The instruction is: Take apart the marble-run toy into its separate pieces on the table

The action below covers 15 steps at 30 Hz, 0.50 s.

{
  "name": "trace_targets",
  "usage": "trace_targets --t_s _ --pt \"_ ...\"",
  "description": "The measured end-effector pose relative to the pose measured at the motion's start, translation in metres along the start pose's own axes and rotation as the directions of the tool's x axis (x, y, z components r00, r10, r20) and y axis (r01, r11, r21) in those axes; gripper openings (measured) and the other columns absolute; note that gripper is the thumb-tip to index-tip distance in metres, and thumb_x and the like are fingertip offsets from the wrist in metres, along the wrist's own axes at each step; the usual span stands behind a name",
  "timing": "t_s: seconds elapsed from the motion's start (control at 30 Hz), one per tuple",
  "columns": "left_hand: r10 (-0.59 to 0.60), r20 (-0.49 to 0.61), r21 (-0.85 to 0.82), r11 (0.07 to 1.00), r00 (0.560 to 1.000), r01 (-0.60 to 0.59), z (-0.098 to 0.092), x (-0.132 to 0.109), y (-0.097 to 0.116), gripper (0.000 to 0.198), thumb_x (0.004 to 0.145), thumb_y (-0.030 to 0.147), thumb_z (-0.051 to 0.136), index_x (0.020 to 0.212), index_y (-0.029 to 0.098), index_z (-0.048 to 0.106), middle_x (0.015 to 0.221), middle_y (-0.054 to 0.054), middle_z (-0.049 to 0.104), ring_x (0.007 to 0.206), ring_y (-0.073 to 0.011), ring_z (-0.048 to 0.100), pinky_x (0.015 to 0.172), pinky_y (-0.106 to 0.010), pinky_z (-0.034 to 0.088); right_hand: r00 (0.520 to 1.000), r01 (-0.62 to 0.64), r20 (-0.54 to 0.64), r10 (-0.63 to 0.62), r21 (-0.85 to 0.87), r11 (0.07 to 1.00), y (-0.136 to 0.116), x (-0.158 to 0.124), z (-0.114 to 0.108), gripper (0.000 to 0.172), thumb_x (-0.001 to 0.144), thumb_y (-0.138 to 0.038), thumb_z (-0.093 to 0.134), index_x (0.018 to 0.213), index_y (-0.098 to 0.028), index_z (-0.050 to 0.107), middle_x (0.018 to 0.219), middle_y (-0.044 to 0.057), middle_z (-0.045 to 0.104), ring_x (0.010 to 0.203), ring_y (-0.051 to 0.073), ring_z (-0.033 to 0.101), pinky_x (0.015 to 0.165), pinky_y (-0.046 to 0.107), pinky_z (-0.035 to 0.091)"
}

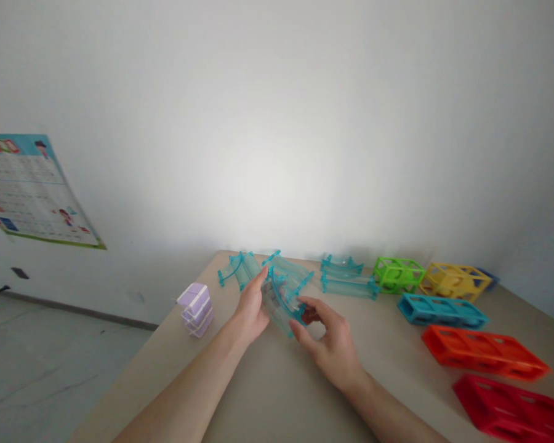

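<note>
A clear teal plastic track piece, curved and trough-like, is held tilted between both hands above the table. My left hand is closed on its left side, thumb up and the other fingers mostly hidden behind it. With thumb and fingers pinched, my right hand grips its lower right corner. Just behind lies another clear teal piece, partly covered by the held one. More teal pieces rest at the back left.
Two teal pieces lie near the wall. Along the right stand open-frame blocks: green, yellow, blue, orange, red. A purple-and-white stack sits by the table's left edge. A poster hangs on the wall.
</note>
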<state>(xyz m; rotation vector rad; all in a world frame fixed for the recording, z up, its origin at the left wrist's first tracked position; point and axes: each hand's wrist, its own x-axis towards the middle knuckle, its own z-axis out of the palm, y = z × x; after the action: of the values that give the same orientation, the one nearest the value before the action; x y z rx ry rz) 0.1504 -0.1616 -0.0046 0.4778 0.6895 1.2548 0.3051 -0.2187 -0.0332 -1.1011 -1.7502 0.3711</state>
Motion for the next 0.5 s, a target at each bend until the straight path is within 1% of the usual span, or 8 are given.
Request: trace_targets --t_s 0.07,0.1,0.17,0.23,0.3,0.37,0.4,0.5 --pt "0.078 0.057 -0.006 0.997 0.995 -0.078 -0.001 0.002 -0.002 0.017 0.086 0.03 0.059 0.087 0.014 0.063 0.075 -0.005 0.069 0.061 -0.0137 0.064 0.067 -0.028 0.052 0.995 -0.021 -0.102 0.014 -0.064 0.998 0.003 0.003 -0.004 0.031 0.086 -0.034 0.059 0.114 -0.021 0.059 0.09 0.007 0.068 0.08 0.021 0.063 0.075 0.035 0.051" --pt "0.092 0.088 0.002 0.996 0.992 -0.093 -0.002 0.002 -0.003 0.015 0.086 0.028 0.059 0.089 0.014 0.062 0.077 -0.006 0.07 0.064 -0.0146 0.065 0.069 -0.029 0.053 0.991 -0.019 -0.135 0.003 -0.115 0.993 0.004 0.005 -0.006 0.031 0.087 -0.033 0.057 0.115 -0.02 0.059 0.093 0.008 0.068 0.084 0.023 0.063 0.076 0.037 0.05" --pt "0.075 0.142 0.044 0.996 0.987 -0.082 -0.003 0.002 -0.008 0.014 0.086 0.027 0.06 0.09 0.014 0.06 0.081 -0.007 0.07 0.067 -0.0162 0.066 0.07 -0.032 0.053 0.986 -0.003 -0.16 -0.04 -0.259 0.966 0.007 0.008 -0.009 0.03 0.086 -0.026 0.055 0.115 -0.019 0.059 0.101 0.01 0.067 0.093 0.026 0.061 0.082 0.041 0.047" --pt "0.029 0.182 0.102 0.994 0.983 -0.048 -0.004 0.0 -0.017 0.012 0.085 0.026 0.062 0.089 0.015 0.058 0.083 -0.007 0.069 0.067 -0.0166 0.066 0.069 -0.032 0.053 0.986 0.005 -0.15 -0.076 -0.427 0.904 0.007 0.01 -0.012 0.03 0.082 -0.016 0.054 0.111 -0.019 0.061 0.107 0.011 0.066 0.102 0.03 0.058 0.086 0.045 0.042" --pt "-0.056 0.199 0.174 0.985 0.978 0.021 -0.004 -0.004 -0.028 0.014 0.081 0.024 0.066 0.088 0.017 0.056 0.08 -0.005 0.067 0.064 -0.0155 0.065 0.066 -0.032 0.053 0.988 0.004 -0.126 -0.087 -0.546 0.838 0.005 0.011 -0.013 0.03 0.078 -0.009 0.053 0.104 -0.019 0.064 0.107 0.011 0.066 0.102 0.03 0.057 0.086 0.044 0.038" --pt "-0.162 0.207 0.251 0.962 0.965 0.108 -0.003 -0.009 -0.04 0.021 0.075 0.022 0.072 0.089 0.018 0.057 0.072 -0.001 0.063 0.06 -0.0138 0.063 0.063 -0.03 0.052 0.993 0.034 -0.073 -0.095 -0.587 0.809 0.002 0.011 -0.013 0.029 0.078 -0.005 0.051 0.098 -0.019 0.065 0.1 0.01 0.068 0.096 0.028 0.058 0.084 0.041 0.037" --pt "-0.199 0.226 0.286 0.949 0.954 0.131 -0.002 -0.011 -0.046 0.025 0.072 0.022 0.075 0.09 0.018 0.058 0.07 0.0 0.062 0.06 -0.0131 0.062 0.062 -0.028 0.052 0.994 0.056 -0.043 -0.101 -0.591 0.805 0.001 0.01 -0.013 0.028 0.078 -0.004 0.05 0.096 -0.019 0.065 0.095 0.009 0.068 0.093 0.027 0.058 0.082 0.039 0.037" --pt "-0.216 0.296 0.358 0.928 0.931 0.101 0.0 -0.014 -0.055 0.034 0.064 0.024 0.081 0.09 0.016 0.061 0.07 0.0 0.06 0.063 -0.0123 0.06 0.059 -0.025 0.05 0.995 0.085 0.002 -0.104 -0.595 0.799 -0.002 0.01 -0.014 0.026 0.077 -0.002 0.051 0.091 -0.019 0.066 0.09 0.008 0.068 0.089 0.026 0.058 0.081 0.038 0.036"
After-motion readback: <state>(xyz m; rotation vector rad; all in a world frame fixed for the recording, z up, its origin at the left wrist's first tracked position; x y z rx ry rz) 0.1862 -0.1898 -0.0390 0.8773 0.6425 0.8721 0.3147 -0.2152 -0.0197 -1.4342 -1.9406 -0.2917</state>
